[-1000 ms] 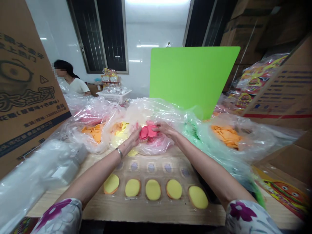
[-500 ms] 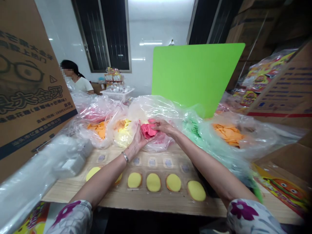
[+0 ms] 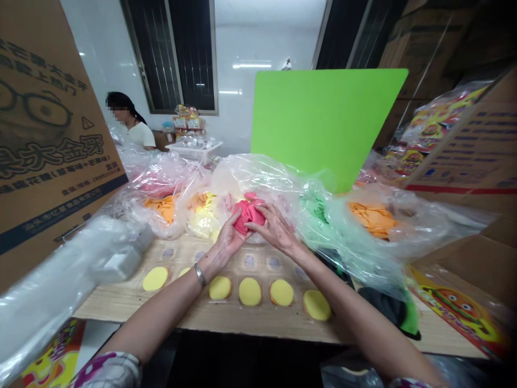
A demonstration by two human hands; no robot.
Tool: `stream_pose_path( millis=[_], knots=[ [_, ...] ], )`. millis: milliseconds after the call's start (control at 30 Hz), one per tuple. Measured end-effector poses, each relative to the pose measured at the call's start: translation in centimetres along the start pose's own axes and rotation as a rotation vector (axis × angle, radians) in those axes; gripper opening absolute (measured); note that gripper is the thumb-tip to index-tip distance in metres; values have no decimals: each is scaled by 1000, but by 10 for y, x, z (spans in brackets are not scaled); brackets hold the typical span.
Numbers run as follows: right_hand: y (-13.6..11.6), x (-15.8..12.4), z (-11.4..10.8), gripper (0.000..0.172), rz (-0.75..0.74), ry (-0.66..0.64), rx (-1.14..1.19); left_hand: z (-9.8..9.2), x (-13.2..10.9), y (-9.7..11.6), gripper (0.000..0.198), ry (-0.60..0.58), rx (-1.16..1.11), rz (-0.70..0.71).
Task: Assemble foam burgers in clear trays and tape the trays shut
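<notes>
My left hand (image 3: 228,241) cups a bunch of pink wafer pieces (image 3: 248,214) from below, and the fingers of my right hand (image 3: 272,227) press on the same bunch. Both hands are above the mouth of a clear plastic bag (image 3: 258,178) that holds more pink pieces. Just below my hands lies a clear moulded tray (image 3: 250,262) with several round yellow discs (image 3: 249,291) in its front row. The rear cells hold small pale shapes. My left wrist wears a metal bracelet (image 3: 199,275).
Open bags of orange (image 3: 163,207), yellow (image 3: 202,218) and green (image 3: 315,207) pieces line the wooden table (image 3: 258,318). Another orange batch (image 3: 374,218) lies right. A green board (image 3: 323,124) stands behind. Cardboard boxes flank me. A co-worker (image 3: 131,126) stands far left.
My two hands have closed together around the pink pieces, with the left palm turned more upward. The whole scene sits higher in the view, and the tray's yellow discs appear further up.
</notes>
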State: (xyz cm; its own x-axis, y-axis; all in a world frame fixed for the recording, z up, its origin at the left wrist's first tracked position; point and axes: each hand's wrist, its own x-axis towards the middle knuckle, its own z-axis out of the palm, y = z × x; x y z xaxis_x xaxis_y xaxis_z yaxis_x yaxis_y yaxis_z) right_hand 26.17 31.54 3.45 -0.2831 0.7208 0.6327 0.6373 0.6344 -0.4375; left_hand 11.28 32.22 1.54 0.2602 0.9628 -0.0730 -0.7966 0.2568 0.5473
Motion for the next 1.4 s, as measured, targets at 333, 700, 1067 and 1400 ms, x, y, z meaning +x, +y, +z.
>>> stream_pose_path(
  millis=[333,700,1067,1400],
  knots=[
    [1,-43,-22,31,220,49,221,3,-34,-35,17,28,114,-36],
    [-1,-87,-54,43,-37,-238,-67,3,-44,-60,16,-27,297,-21],
    [2,-115,-58,35,494,162,265,6,-66,-83,18,-23,359,-118],
    [11,-194,-63,26,736,163,164,-1,-104,-60,9,166,304,-170]
  ],
)
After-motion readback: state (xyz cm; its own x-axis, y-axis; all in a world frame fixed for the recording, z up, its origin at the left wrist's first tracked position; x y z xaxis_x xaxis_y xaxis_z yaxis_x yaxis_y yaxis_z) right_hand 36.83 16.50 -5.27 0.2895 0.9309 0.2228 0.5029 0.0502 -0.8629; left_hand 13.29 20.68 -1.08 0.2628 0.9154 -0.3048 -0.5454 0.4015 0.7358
